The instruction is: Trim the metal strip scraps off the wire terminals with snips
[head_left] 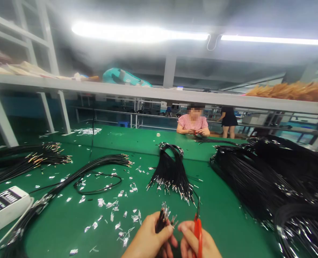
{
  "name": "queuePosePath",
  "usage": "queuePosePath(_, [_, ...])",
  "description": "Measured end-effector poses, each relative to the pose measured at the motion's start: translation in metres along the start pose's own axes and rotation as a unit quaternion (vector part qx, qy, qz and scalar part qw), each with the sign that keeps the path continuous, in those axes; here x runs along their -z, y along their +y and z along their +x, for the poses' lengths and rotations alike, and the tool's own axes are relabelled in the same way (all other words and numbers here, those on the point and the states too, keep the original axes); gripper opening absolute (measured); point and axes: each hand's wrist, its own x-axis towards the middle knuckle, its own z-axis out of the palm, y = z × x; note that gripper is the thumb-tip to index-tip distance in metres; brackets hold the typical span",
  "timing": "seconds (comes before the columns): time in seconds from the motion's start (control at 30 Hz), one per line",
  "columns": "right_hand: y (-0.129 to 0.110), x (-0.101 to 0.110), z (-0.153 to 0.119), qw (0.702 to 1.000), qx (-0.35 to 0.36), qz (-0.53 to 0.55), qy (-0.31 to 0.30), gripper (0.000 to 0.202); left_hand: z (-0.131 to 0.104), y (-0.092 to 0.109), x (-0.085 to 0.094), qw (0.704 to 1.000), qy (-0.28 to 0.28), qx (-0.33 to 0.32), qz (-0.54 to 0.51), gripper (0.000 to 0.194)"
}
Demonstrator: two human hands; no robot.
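My left hand (149, 238) grips a small bunch of black wires (161, 218) with metal terminals pointing up, at the bottom middle of the view. My right hand (195, 243) holds red-handled cutters (198, 229), tip upward, just right of the wire ends. Both hands hover over the green table (220, 211). Straight ahead lies a tied bundle of black wires (171, 172) with its terminals fanned toward me.
A big heap of black wires (271, 179) fills the right side. More wire bundles (30, 159) and a long bunch (94, 166) lie left, with a white box (3, 208) near the edge. Silver scraps (113, 208) litter the table. A person (192, 123) sits across.
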Motion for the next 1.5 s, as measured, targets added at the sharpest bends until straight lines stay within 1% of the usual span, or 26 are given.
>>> queuePosePath(0.1, [-0.001, -0.002, 0.01, 1.0, 0.007, 0.004, 0.008, 0.053, 0.0, 0.003, -0.001, 0.999, 0.013, 0.0, 0.039, 0.015])
queuePosePath(0.2, [0.001, -0.001, 0.012, 1.0, 0.022, 0.001, 0.004, 0.047, 0.001, 0.004, -0.002, 0.997, 0.038, -0.004, 0.06, 0.014])
queuePosePath(0.3, [0.003, 0.0, 0.011, 1.0, 0.029, -0.002, -0.009, 0.044, 0.002, 0.0, -0.004, 0.994, 0.065, -0.016, 0.085, 0.013])
queuePosePath(0.37, [0.005, 0.001, 0.01, 0.999, 0.036, 0.006, -0.015, 0.041, 0.003, -0.003, -0.004, 0.992, 0.07, -0.015, 0.103, 0.013])
queuePosePath(0.47, [0.008, 0.001, 0.009, 0.998, 0.039, 0.035, -0.021, 0.038, 0.001, -0.003, -0.004, 0.994, 0.055, 0.001, 0.099, 0.016])
queuePosePath(0.53, [0.012, 0.002, 0.01, 0.997, 0.033, 0.055, -0.034, 0.038, -0.001, 0.001, -0.004, 0.996, 0.045, 0.01, 0.077, 0.018])
queuePosePath(0.6, [0.016, 0.003, 0.012, 0.995, 0.026, 0.077, -0.065, 0.037, -0.004, 0.006, -0.004, 0.999, 0.027, 0.011, 0.042, 0.019])
queuePosePath(0.7, [0.016, 0.005, 0.011, 0.987, 0.025, 0.111, -0.115, 0.039, -0.008, 0.014, -0.005, 1.0, -0.03, 0.006, 0.005, 0.021])
queuePosePath(0.73, [0.014, 0.004, 0.01, 0.987, 0.032, 0.106, -0.115, 0.039, -0.009, 0.015, -0.005, 0.999, -0.044, 0.008, 0.008, 0.021])
queuePosePath(0.77, [0.01, 0.004, 0.007, 0.99, 0.041, 0.091, -0.1, 0.039, -0.009, 0.015, -0.005, 0.999, -0.049, 0.011, 0.016, 0.023])
queuePosePath(0.87, [-0.003, -0.001, -0.003, 0.997, 0.067, 0.026, -0.019, 0.037, -0.006, 0.011, -0.005, 0.999, -0.015, 0.011, 0.042, 0.024])
queuePosePath(0.93, [-0.009, -0.003, -0.007, 0.997, 0.076, 0.015, 0.005, 0.036, -0.004, 0.008, -0.004, 0.999, 0.004, 0.002, 0.046, 0.023])
queuePosePath(1.0, [-0.007, -0.002, -0.008, 0.996, 0.079, 0.036, -0.003, 0.033, -0.004, 0.008, -0.002, 0.999, 0.008, -0.008, 0.041, 0.022])
queuePosePath(1.07, [-0.001, 0.001, -0.004, 0.995, 0.075, 0.063, -0.018, 0.031, -0.005, 0.01, -0.002, 0.999, 0.009, -0.018, 0.041, 0.02])
queuePosePath(1.13, [0.008, 0.005, 0.002, 0.993, 0.064, 0.081, -0.05, 0.031, -0.008, 0.014, -0.003, 0.998, 0.008, -0.029, 0.049, 0.018])
queuePosePath(1.2, [0.013, 0.009, 0.007, 0.991, 0.048, 0.09, -0.086, 0.034, -0.01, 0.016, -0.005, 0.997, 0.003, -0.035, 0.069, 0.016])
queuePosePath(1.27, [0.013, 0.01, 0.008, 0.99, 0.046, 0.088, -0.099, 0.036, -0.01, 0.015, -0.008, 0.993, 0.001, -0.052, 0.105, 0.016])
queuePosePath(1.33, [0.009, 0.008, 0.005, 0.993, 0.059, 0.066, -0.078, 0.035, -0.009, 0.011, -0.01, 0.985, 0.014, -0.085, 0.147, 0.018])
queuePosePath(1.4, [0.004, 0.004, 0.001, 0.996, 0.077, 0.033, -0.041, 0.035, -0.007, 0.006, -0.012, 0.979, 0.034, -0.102, 0.171, 0.023])
queuePosePath(1.5, [0.002, -0.002, -0.005, 0.996, 0.093, 0.011, 0.003, 0.035, -0.006, 0.005, -0.009, 0.986, 0.054, -0.07, 0.142, 0.024])
